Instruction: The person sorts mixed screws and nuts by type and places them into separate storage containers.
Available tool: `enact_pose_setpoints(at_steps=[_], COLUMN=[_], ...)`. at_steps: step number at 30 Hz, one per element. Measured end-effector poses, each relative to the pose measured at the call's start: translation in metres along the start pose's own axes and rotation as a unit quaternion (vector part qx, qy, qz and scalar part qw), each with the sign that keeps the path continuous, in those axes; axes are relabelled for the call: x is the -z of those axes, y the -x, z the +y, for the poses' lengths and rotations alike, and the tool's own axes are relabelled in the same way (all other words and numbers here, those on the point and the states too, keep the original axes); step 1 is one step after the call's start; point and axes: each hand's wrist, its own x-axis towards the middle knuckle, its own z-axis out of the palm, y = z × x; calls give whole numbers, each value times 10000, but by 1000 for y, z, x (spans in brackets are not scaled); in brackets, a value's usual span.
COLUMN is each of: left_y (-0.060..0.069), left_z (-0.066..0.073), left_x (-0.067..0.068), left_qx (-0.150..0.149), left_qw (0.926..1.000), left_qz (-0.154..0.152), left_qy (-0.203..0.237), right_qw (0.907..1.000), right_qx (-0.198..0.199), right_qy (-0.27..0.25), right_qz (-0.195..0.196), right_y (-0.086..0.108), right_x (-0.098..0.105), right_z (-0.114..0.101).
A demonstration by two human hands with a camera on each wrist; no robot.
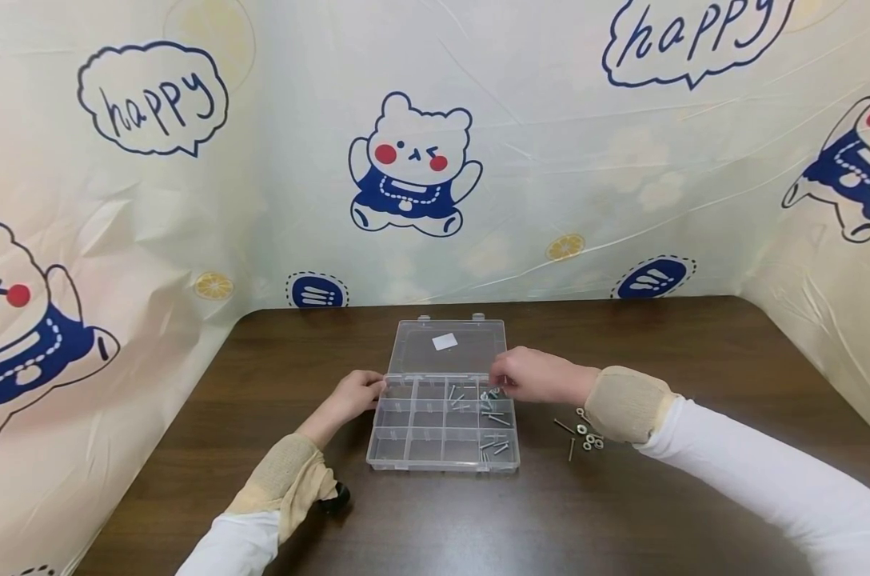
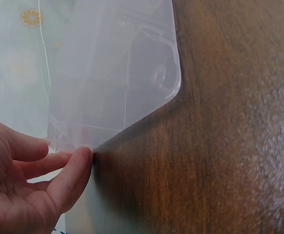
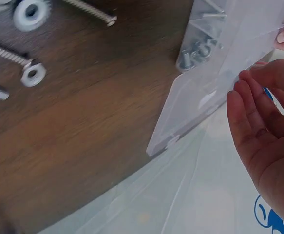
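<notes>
An open clear plastic compartment box (image 1: 426, 445) lies on the table, its lid (image 1: 413, 344) folded back. My left hand (image 1: 356, 394) holds the far left corner of the box; in the left wrist view the thumb and fingers (image 2: 76, 178) pinch that corner. My right hand (image 1: 534, 374) is over the far right compartment, thumb and fingertips drawn together. Whether a small part sits between those fingertips is hidden, also in the right wrist view. Bolts and nuts (image 1: 488, 398) lie below that hand; screws (image 1: 496, 449) fill other right-side compartments.
Right of the box, loose washers and nuts (image 1: 589, 442) lie with several screws (image 1: 564, 426). A small dark object (image 1: 337, 499) is by the left wrist. Behind the table hangs a printed curtain (image 1: 536, 184). A white label (image 1: 445, 342) shows at the lid.
</notes>
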Motion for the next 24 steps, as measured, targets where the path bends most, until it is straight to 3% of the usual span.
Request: enact_pose_setpoints(at_steps=[12,24], left_y=[1,1], left_z=[0,2], left_x=[1,0], left_qx=[12,-21], left_qw=[10000,10000], left_qz=[-23,-42], left_qy=[-12,20], right_qw=[9947,9767], right_qx=[-763,-1713], right_qy=[136,-3], right_qz=[-672,-1294], right_y=[23,53], right_x=[4,7], right_z=[7,21])
